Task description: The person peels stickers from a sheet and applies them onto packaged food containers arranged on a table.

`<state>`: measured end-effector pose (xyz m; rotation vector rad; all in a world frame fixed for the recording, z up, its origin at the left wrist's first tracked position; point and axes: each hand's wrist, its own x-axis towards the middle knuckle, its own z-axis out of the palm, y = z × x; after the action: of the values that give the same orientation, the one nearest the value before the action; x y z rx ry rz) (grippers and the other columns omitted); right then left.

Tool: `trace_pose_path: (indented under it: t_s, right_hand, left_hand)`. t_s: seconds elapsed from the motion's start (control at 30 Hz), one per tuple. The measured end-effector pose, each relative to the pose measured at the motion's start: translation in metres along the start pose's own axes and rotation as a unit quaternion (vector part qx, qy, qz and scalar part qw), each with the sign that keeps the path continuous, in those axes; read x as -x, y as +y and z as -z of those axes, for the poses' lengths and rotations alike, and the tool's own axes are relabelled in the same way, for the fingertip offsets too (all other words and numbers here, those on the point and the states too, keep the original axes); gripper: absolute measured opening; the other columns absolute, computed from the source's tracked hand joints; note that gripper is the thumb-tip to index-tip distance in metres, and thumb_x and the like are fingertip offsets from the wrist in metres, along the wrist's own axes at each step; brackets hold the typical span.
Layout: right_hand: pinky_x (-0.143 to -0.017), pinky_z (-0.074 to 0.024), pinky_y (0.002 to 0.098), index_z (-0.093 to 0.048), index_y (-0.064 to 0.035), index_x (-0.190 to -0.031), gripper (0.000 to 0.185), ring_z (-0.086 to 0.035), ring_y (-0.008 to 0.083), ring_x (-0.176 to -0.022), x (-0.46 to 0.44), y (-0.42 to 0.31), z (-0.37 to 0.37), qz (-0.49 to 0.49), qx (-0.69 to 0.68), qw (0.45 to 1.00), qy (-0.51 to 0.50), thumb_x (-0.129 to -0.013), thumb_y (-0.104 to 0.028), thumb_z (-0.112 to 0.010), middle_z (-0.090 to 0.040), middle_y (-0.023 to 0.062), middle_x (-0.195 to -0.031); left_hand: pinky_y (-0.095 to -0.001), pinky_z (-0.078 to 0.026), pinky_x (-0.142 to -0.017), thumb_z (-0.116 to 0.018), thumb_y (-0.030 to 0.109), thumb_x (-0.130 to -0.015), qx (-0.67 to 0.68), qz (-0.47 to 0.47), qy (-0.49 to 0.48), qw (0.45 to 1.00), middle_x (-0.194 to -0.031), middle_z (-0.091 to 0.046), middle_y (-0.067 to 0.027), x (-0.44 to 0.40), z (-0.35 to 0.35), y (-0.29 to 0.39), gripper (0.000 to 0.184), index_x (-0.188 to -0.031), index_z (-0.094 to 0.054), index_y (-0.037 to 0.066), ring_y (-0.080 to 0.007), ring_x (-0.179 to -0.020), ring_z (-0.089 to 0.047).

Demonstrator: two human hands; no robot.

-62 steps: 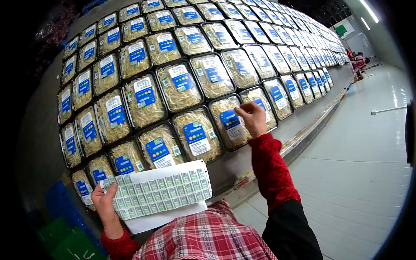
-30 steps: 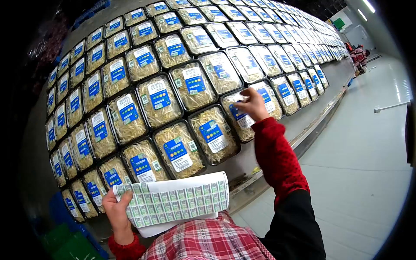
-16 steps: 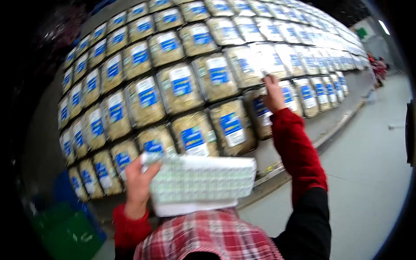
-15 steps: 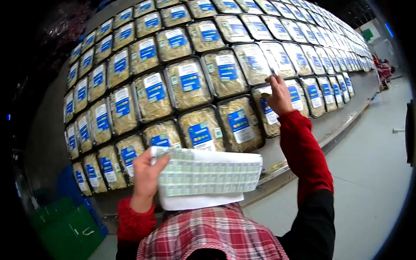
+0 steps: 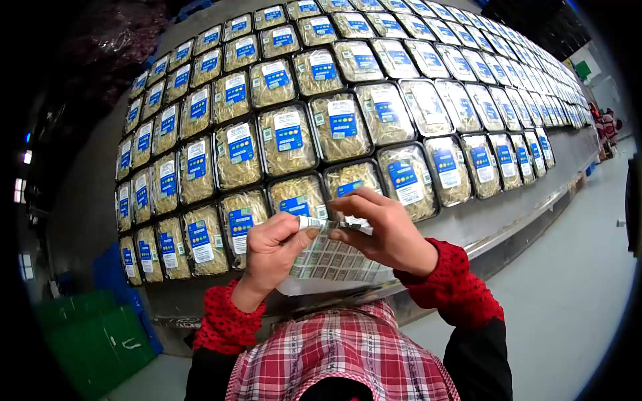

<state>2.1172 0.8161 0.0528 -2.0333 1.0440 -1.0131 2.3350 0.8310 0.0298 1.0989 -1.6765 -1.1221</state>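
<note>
My left hand [image 5: 271, 254] grips a sheet of small printed stickers [image 5: 338, 262] by its upper left corner, thumb on top. The sheet is bent over along its upper edge. At that edge my right hand [image 5: 388, 230] has thumb and fingers pinched together on the sheet; whether a single sticker is between them I cannot tell. Both hands are over the near row of black trays, partly covering some. A film-wrapped tray of pale sprouts [image 5: 408, 180] with a blue and white label lies just beyond my right hand. Small greenish stickers show on several trays.
Rows of similar wrapped trays [image 5: 287, 139] cover the metal table [image 5: 515, 217], stretching far to the right. A green crate [image 5: 93, 344] and a blue pallet [image 5: 120, 277] stand low on the left. Pale floor [image 5: 555, 294] runs along the right. Reddish shapes [image 5: 607, 125] show far off.
My right hand has come back from a tray at the right to the sheet's edge. My left hand has moved right and up, and the sheet is now bent.
</note>
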Motion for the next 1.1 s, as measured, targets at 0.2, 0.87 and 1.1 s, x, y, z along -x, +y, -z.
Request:
trace_pose_path:
  t_s: [0.2,0.87,1.1]
  right_hand:
    - [-0.055,-0.0464,0.0367,-0.064,-0.0080,-0.083,0.014,-0.059,0.0280,-0.067,0.007,0.031,0.061,0.047,0.034,0.998,0.035,-0.071,-0.009,-0.072,-0.056,0.0080,-0.074]
    - [-0.048,-0.0447,0.0265,-0.063,0.0008,-0.082,0.008,-0.059,0.0138,-0.061,0.044,0.143,0.176,-0.243,-0.188,0.941,0.144,-0.080,-0.007,-0.065,-0.063,0.0078,-0.073]
    - [-0.047,-0.0463,0.0303,-0.067,0.0066,-0.076,0.024,-0.059,0.0136,-0.051,0.059,0.249,0.186,-0.398,-0.040,0.899,0.180,-0.078,-0.017,-0.068,-0.065,0.0107,-0.063]
  left_hand:
    - [-0.0284,-0.035,-0.052,-0.065,-0.005,-0.078,-0.091,-0.010,0.063,0.994,-0.064,-0.046,-0.0060,-0.035,-0.079,0.050,0.010,-0.073,-0.057,-0.004,-0.0159,-0.057,-0.044]
    - [-0.0220,-0.033,-0.049,-0.057,0.019,-0.095,0.066,0.226,0.201,0.951,-0.061,-0.056,0.0037,-0.078,-0.149,0.040,0.031,-0.071,-0.063,-0.001,-0.0017,-0.054,-0.043]
    - [-0.0217,-0.035,-0.050,-0.054,0.018,-0.095,0.100,0.261,0.213,0.936,-0.065,-0.061,0.0003,-0.070,-0.146,0.035,0.030,-0.075,-0.064,-0.001,-0.0035,-0.054,-0.049]
